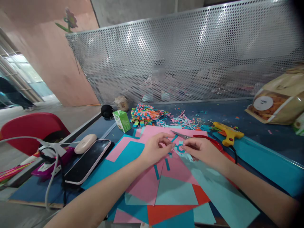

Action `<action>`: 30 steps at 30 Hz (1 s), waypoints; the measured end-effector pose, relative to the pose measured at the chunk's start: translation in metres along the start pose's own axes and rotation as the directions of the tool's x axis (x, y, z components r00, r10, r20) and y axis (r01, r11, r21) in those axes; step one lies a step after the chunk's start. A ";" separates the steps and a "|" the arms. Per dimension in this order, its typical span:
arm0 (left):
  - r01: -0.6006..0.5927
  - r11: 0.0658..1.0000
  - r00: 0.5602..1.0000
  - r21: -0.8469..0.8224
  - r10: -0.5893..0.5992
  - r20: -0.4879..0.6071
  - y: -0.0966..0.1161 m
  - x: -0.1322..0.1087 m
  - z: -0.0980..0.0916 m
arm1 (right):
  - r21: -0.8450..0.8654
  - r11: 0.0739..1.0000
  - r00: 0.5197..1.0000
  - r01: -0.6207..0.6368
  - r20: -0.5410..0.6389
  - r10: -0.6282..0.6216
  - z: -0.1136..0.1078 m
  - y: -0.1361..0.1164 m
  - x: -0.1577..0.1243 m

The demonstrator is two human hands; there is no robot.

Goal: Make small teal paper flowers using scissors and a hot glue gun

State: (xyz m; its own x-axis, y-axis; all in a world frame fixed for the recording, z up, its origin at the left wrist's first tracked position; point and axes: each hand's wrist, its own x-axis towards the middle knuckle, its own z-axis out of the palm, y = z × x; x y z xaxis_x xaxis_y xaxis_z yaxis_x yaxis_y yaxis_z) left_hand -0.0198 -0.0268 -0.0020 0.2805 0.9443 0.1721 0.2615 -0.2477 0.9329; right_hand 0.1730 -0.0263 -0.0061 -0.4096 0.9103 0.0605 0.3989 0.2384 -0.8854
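Left hand (155, 147) and right hand (204, 150) pinch a ring-shaped blue paper cutout (178, 150) (jagged-edged) above flat pink paper (144, 187).

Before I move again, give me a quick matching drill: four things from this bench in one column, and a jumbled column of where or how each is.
Things
1. ring
2. glue gun
3. phone
4. carton

Places, colours and states
A. lying flat, dark screen up
B. between the left hand and the right hand
C. upright, green and white
D. yellow, out beyond the right hand

Right pairs: 1-B, 2-D, 3-A, 4-C
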 end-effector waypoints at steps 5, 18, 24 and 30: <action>-0.031 0.997 0.999 0.076 0.030 0.016 0.001 -0.001 -0.001 | 0.023 1.000 1.000 -0.017 0.012 0.017 0.000 0.001 0.001; -0.101 0.989 0.992 0.105 0.108 -0.060 0.002 -0.003 -0.001 | 0.020 1.000 1.000 -0.017 0.013 0.017 0.001 0.003 0.002; -0.036 0.998 0.997 0.042 0.039 -0.061 0.006 -0.002 -0.002 | 0.061 0.998 1.000 -0.010 -0.002 0.010 0.000 0.006 0.002; 0.006 0.988 1.000 -0.156 -0.003 0.016 0.004 -0.001 -0.001 | 0.086 0.996 1.000 -0.005 -0.002 0.005 -0.001 0.007 0.002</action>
State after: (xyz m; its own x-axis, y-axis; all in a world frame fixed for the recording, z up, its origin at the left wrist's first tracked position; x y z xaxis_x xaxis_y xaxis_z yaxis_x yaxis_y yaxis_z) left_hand -0.0203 -0.0283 0.0016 0.2944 0.9415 0.1638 0.1155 -0.2052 0.9719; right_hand 0.1759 -0.0221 -0.0114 -0.4059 0.9122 0.0567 0.3293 0.2039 -0.9220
